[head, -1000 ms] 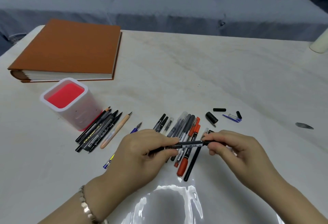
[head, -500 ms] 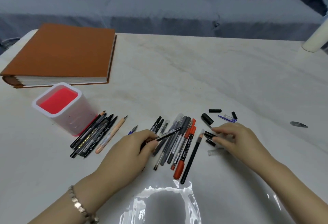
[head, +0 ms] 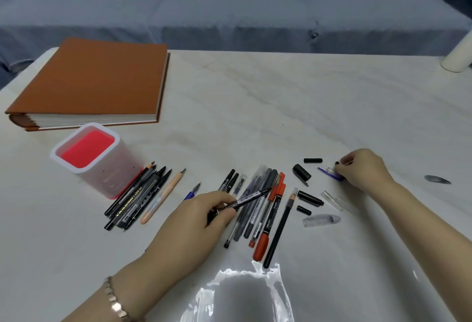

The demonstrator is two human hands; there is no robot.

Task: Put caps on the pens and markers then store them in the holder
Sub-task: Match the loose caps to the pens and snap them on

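Black and uncapped, a marker point(head: 246, 199) slants above the row of pens point(head: 265, 209) lying on the marble tabletop point(head: 255, 107). The left grip point(head: 201, 217) holds it, fingers curled round the barrel. Right of the row, among loose caps, the right grip point(head: 362, 168) pinches a small black cap point(head: 337, 163) just beside a blue cap point(head: 328, 173). The red-lined white holder point(head: 109, 176) stands at the left.
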